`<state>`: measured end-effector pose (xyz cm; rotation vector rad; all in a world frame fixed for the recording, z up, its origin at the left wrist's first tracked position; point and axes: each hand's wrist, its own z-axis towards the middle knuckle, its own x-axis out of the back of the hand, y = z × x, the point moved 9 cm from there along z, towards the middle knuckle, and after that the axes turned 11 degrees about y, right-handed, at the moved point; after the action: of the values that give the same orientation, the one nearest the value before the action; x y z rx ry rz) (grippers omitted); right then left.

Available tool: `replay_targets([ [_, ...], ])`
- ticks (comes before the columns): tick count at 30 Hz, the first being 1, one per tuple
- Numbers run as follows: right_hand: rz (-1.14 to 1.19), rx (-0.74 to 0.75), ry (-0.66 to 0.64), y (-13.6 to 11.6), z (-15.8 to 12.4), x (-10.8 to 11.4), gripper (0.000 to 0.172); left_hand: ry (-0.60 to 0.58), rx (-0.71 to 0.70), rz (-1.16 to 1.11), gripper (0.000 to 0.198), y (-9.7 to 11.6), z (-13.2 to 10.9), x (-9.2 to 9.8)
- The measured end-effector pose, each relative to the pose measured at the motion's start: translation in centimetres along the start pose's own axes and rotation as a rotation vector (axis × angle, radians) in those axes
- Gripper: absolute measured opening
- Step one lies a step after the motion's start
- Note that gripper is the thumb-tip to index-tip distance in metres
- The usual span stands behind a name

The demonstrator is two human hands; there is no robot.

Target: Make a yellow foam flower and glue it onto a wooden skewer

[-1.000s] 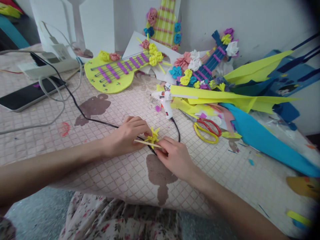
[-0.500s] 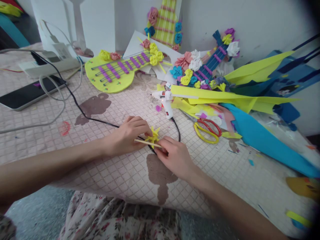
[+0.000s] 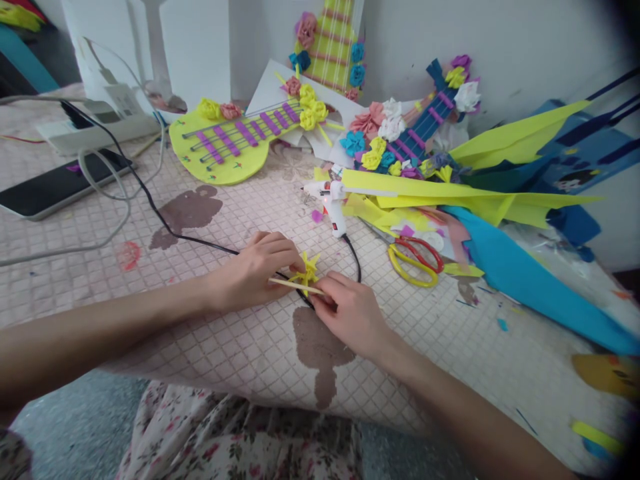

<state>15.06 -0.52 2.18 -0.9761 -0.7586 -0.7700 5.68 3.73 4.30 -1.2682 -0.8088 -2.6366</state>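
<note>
A thin pale wooden stick (image 3: 296,287) runs between my two hands. My left hand (image 3: 265,267) is closed, its fingertips at the stick's left end and against a yellow paper piece (image 3: 309,269) with pointed tips. My right hand (image 3: 349,310) pinches the stick's right end. The yellow piece lies just behind the stick, between the hands. A black cord (image 3: 200,241) passes beneath my left hand. Behind my hands lies a white glue gun (image 3: 334,213) with a small red light, its nozzle towards the left.
Red and yellow scissors (image 3: 413,261) lie to the right, beside blue paper (image 3: 530,280) and yellow paper (image 3: 465,195). A yellow paper guitar (image 3: 235,163), a blue one (image 3: 417,137), a phone (image 3: 65,183) and a power strip (image 3: 100,133) are farther back.
</note>
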Motion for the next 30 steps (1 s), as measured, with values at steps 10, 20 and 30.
replay_targets([
  [10,-0.003,-0.003,-0.012,0.07,-0.05,-0.16,0.014,-0.008,0.004,-0.006,0.005,-0.04,-0.01,-0.21],
  [20,0.000,-0.022,-0.015,0.25,-0.09,-0.15,0.012,-0.010,0.005,-0.015,0.005,-0.07,-0.09,-0.33],
  [30,0.018,-0.020,-0.008,0.10,-0.02,-0.18,0.012,-0.013,0.010,-0.023,0.005,0.00,0.04,-0.31],
])
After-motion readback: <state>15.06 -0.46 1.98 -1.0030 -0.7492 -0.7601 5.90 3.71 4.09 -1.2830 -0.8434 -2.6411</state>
